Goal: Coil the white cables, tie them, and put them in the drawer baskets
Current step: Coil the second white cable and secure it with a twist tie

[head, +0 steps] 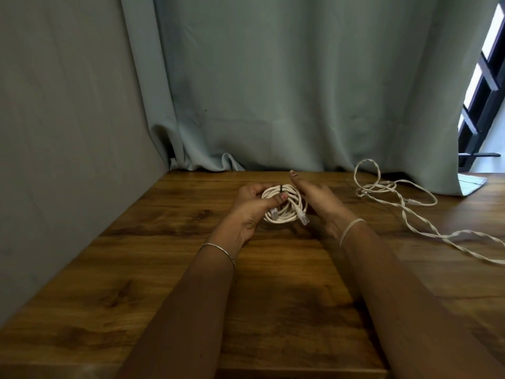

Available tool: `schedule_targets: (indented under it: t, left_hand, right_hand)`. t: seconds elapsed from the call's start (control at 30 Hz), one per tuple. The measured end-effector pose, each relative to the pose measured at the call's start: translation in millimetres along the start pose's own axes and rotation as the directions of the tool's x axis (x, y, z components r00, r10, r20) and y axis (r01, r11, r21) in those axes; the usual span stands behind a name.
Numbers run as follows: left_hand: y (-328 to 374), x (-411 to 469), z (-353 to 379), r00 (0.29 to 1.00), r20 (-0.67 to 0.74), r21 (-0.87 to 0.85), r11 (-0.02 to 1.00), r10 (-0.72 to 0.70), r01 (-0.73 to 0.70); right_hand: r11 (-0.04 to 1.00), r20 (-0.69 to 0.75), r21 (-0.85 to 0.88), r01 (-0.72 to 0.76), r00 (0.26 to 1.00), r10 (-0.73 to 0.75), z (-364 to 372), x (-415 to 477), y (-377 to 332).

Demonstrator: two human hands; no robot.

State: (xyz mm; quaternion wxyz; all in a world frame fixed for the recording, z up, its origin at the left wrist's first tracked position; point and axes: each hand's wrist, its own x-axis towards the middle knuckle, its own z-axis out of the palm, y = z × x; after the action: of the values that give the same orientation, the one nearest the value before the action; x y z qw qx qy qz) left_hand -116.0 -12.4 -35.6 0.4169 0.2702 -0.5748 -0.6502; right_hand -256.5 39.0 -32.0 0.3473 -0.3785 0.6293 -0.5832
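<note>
— Hands first, then: what are they doing?

— Left hand point(247, 212), middle of the frame, grips the coiled white cable point(284, 207) by its left side, with the thumb laid over the loops.

— Is that coil tied?

— It is. I can see a black tie point(281, 189) wrapped round its far edge, and two clear plugs point(304, 220) stick out at the near edge. It sits low over the wooden worktop point(164, 269).

— And the other hand?

— Right hand point(318, 199) has its fingers straight and holds nothing, just beside the coil's right edge. Whether it touches, I can't tell.

— Anything further right?

— A second white cable point(396, 198) sprawls loose on the worktop at the right of the frame, well apart from both hands. A pale curtain point(273, 91) hangs behind it.
</note>
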Motion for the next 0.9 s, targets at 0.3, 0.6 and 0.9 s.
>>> schedule_targets:
  t: [0.3, 0.6, 0.9]
  left_hand:
    - [-1.7, 3.5, -5.3, 0.998, -0.054, 0.009, 1.000, -0.018, 0.019]
    - [1.6, -2.2, -6.9, 0.999, 0.005, -0.025, 0.999, -0.038, 0.038]
    - [-0.5, 0.9, -9.7, 0.998, -0.012, 0.000, 0.998, -0.061, 0.061]
  right_hand:
    - [0.997, 0.260, -0.022, -0.076, 0.962, 0.079, -5.5, -6.7, -1.7]
    - [0.998, 0.314, -0.025, -0.054, 0.948, 0.059, -2.8, -10.4, -3.1]
    - [0.999, 0.319, -0.023, 0.029, 0.947, -0.020, 3.3, -12.6, -3.6]
